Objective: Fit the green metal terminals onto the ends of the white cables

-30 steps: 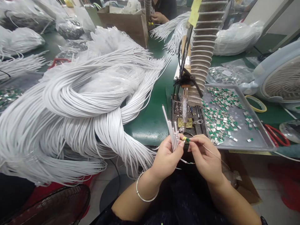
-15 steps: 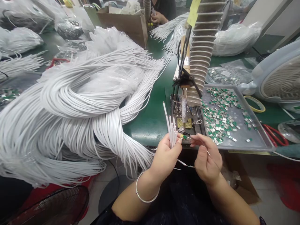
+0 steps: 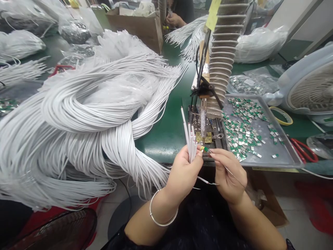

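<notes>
My left hand point(image 3: 183, 175) is closed around a bundle of white cables point(image 3: 191, 146), whose cut ends point up. At its thumb and fingertip is a small green circuit board point(image 3: 205, 149) with a yellow part beside the thumb. My right hand point(image 3: 231, 177) pinches a thin silvery solder wire point(image 3: 232, 173), which runs back across the fingers. Its fingertips are close to the board's right end; whether they touch it I cannot tell. Just above the board, the soldering iron point(image 3: 203, 119) hangs tip down in a stand. Below the hands a stripped cable end point(image 3: 204, 180) sticks out.
Large coils of white cable point(image 3: 78, 114) cover the left of the green table point(image 3: 153, 147). To the right stands a grey tray point(image 3: 282, 156) of small circuit boards. Behind are a ribbed hose point(image 3: 223, 52), a fan point(image 3: 309, 83), yellow tape point(image 3: 281, 115) and a person's hand point(image 3: 175, 20).
My right hand has shifted slightly left, and its fingers have drawn together into a tighter pinch near the board. The left hand keeps its grip. The whole view has moved a little.
</notes>
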The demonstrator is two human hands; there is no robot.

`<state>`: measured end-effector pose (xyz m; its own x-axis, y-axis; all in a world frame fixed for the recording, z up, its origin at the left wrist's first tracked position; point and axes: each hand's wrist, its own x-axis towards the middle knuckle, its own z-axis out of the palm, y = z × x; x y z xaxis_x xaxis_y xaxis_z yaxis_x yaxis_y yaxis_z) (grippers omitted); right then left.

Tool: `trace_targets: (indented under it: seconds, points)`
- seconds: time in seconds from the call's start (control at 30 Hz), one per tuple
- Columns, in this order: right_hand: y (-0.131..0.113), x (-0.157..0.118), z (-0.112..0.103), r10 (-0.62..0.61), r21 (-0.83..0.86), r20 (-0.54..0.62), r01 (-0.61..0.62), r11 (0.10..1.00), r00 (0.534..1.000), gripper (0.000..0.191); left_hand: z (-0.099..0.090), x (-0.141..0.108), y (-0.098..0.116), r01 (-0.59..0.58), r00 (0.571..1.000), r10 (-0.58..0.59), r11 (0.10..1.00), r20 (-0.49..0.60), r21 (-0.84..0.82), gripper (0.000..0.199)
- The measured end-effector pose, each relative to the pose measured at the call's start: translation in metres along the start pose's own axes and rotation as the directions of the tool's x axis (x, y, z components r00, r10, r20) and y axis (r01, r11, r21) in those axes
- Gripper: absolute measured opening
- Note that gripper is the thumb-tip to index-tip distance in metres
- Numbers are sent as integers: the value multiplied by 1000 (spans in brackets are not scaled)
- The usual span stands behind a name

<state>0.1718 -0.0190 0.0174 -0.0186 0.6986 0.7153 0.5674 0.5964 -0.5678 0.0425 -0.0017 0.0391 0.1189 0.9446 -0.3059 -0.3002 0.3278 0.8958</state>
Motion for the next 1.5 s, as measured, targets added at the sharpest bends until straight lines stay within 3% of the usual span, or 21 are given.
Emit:
trace_targets:
  seconds: [0.57,1.5]
  points:
    - [1,7,5,-67,-44,-15,67,997,998,29,3,0,7,-30,1000,31,997,-3,75,9]
    - [-4,15,7,-94,-75,-13,93,993,995,27,3,-2,12,-64,998,63,996,6,54,7]
